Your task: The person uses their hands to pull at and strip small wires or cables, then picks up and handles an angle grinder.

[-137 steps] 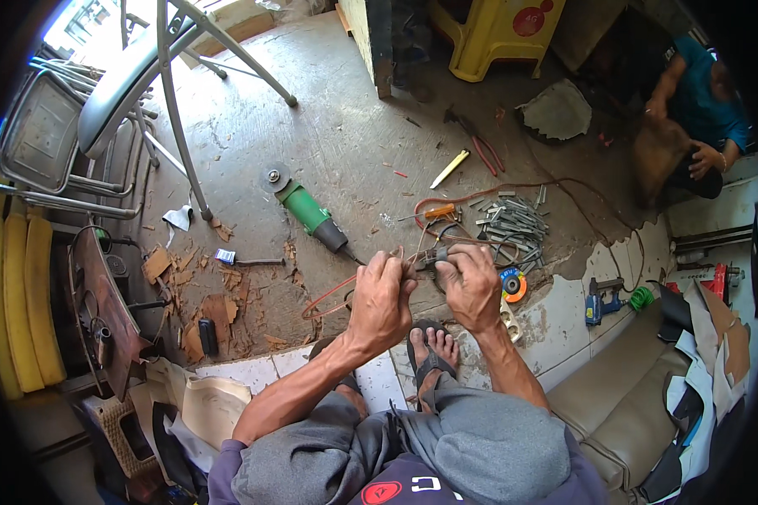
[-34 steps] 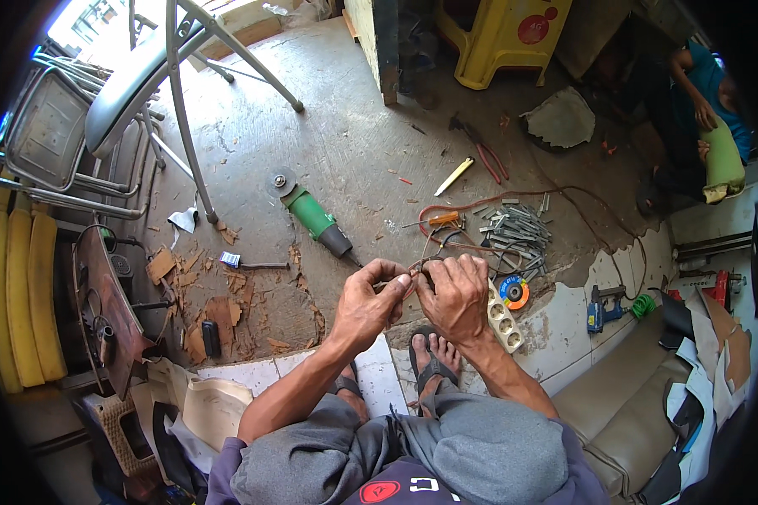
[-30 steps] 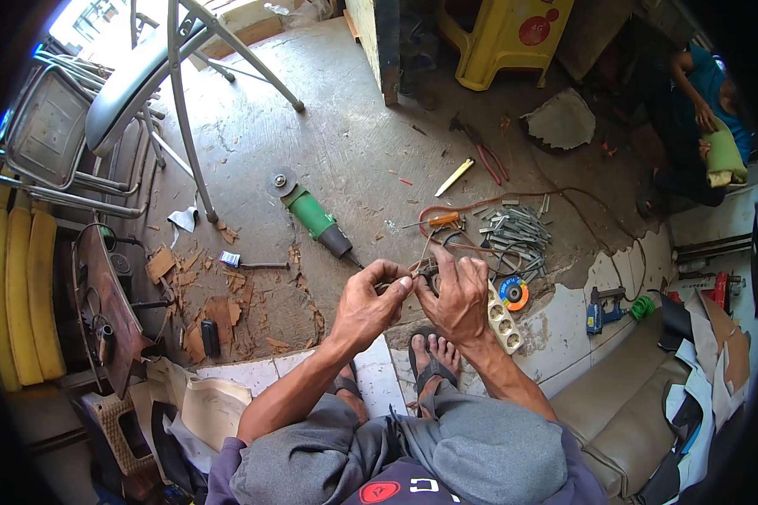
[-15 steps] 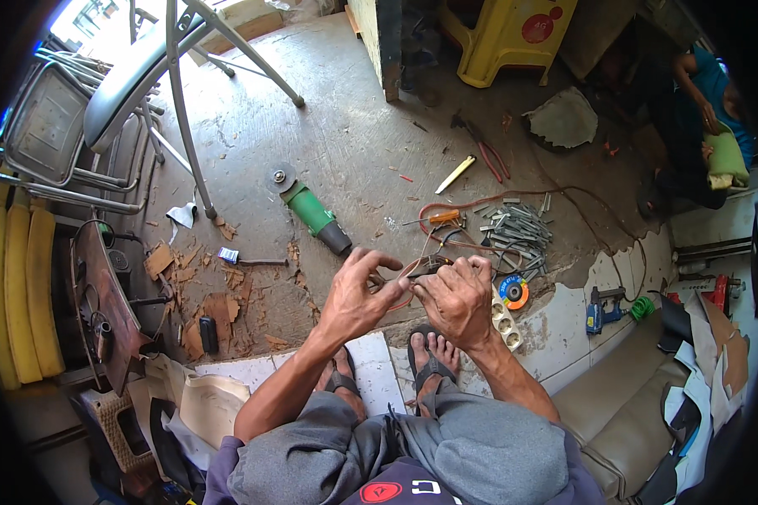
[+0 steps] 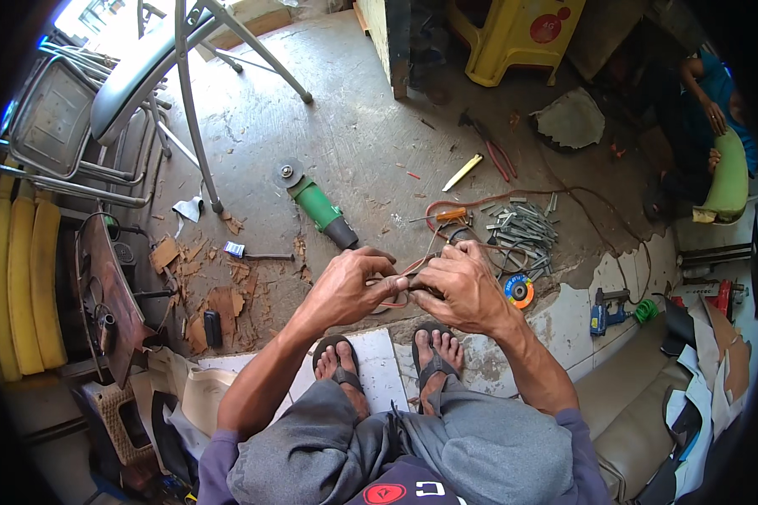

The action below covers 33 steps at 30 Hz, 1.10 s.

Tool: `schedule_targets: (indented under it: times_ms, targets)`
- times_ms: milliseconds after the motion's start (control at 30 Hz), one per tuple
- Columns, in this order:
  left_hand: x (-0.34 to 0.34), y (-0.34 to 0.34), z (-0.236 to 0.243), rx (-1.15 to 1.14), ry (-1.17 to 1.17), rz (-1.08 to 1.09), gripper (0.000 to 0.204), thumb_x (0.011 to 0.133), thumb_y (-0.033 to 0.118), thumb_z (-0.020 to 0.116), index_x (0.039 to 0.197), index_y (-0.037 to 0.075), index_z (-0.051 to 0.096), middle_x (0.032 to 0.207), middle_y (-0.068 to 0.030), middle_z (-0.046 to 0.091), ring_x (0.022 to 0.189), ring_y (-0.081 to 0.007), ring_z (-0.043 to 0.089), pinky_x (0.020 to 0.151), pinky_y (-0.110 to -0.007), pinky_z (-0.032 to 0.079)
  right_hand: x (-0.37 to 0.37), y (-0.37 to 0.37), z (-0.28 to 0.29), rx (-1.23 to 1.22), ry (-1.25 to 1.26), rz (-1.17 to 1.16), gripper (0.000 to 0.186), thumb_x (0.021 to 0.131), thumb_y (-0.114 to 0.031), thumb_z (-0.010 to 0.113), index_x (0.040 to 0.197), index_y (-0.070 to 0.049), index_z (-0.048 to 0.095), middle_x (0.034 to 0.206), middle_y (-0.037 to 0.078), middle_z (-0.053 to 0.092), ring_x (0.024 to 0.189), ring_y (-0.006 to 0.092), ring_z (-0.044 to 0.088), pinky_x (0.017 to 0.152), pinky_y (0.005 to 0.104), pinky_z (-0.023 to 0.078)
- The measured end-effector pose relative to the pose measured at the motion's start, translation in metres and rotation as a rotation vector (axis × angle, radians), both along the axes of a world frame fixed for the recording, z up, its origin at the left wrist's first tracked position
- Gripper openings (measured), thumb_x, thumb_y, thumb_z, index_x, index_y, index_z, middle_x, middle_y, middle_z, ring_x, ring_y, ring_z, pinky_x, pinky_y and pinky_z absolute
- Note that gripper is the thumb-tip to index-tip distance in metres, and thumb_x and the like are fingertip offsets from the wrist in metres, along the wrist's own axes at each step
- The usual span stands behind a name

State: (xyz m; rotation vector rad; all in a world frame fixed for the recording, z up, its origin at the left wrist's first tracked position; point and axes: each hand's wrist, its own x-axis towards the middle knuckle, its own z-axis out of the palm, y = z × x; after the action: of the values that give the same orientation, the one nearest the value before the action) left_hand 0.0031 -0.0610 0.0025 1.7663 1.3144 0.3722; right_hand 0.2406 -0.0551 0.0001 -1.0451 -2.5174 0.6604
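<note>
Here, reddish cord (image 5: 416,266) between left grip (image 5: 349,290) (pinching it) and right grip (image 5: 463,286), curled, contents unclear

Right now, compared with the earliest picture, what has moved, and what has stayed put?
Relative to the green grinder, the left hand and right hand have both shifted slightly left, still at the thin cord. The co-worker now holds a green padded piece; a brown piece was there before. The grinder, metal strip pile and red-handled pliers stayed put.
</note>
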Motion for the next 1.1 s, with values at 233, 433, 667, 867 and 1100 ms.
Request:
schedule_targets:
  times_ms: [233, 433, 667, 867, 1100]
  targets:
    - [-0.024, 0.019, 0.003, -0.431, -0.143, -0.155, 0.054, 0.099, 0.050, 0.064, 0.114, -0.001, 0.069, 0.085, -0.0084, 0.070, 0.079, -0.0199, 0.063, 0.073, -0.039, 0.050, -0.004, 0.005, 0.008, 0.049, 0.012, 0.079, 0.018, 0.083, -0.028, 0.075, 0.090, -0.012, 0.075, 0.081, 0.004, 0.066, 0.086, 0.0244, 0.062, 0.089, 0.0466, 0.040]
    - [-0.024, 0.019, 0.011, -0.371, 0.011, -0.210, 0.042, 0.097, 0.039, 0.068, 0.111, 0.000, 0.073, 0.081, -0.0118, 0.070, 0.074, -0.0193, 0.063, 0.072, -0.039, 0.050, -0.007, 0.010, 0.008, 0.031, 0.001, 0.160, 0.019, 0.084, -0.030, 0.076, 0.092, -0.012, 0.075, 0.082, 0.004, 0.068, 0.084, 0.0239, 0.061, 0.090, 0.0468, 0.041]
    - [-0.019, 0.018, 0.042, -0.387, 0.059, -0.208, 0.044, 0.093, 0.039, 0.071, 0.115, 0.001, 0.074, 0.101, -0.0183, 0.074, 0.095, -0.0220, 0.069, 0.088, -0.040, 0.051, -0.001, 0.024, 0.013, -0.193, 0.017, 0.248, 0.023, 0.090, -0.031, 0.071, 0.104, -0.014, 0.077, 0.088, 0.006, 0.069, 0.096, 0.0261, 0.061, 0.100, 0.0477, 0.039]
    - [-0.029, 0.011, 0.037, -0.427, -0.152, -0.143, 0.041, 0.091, 0.037, 0.074, 0.110, 0.001, 0.076, 0.096, -0.0092, 0.074, 0.088, -0.0203, 0.066, 0.083, -0.038, 0.049, -0.005, 0.038, 0.014, -0.518, 0.126, 0.300, 0.025, 0.092, -0.032, 0.071, 0.110, -0.014, 0.076, 0.095, 0.005, 0.071, 0.099, 0.0259, 0.058, 0.098, 0.0425, 0.043]
    - [-0.027, 0.013, 0.040, -0.644, -0.294, 0.149, 0.033, 0.093, 0.031, 0.075, 0.108, 0.002, 0.076, 0.076, 0.0046, 0.061, 0.061, -0.0035, 0.040, 0.056, -0.024, 0.029, -0.027, 0.037, -0.023, -0.337, 0.713, 0.055, 0.032, 0.094, -0.024, 0.073, 0.120, -0.006, 0.069, 0.095, 0.003, 0.069, 0.100, 0.0174, 0.059, 0.089, 0.0338, 0.046]
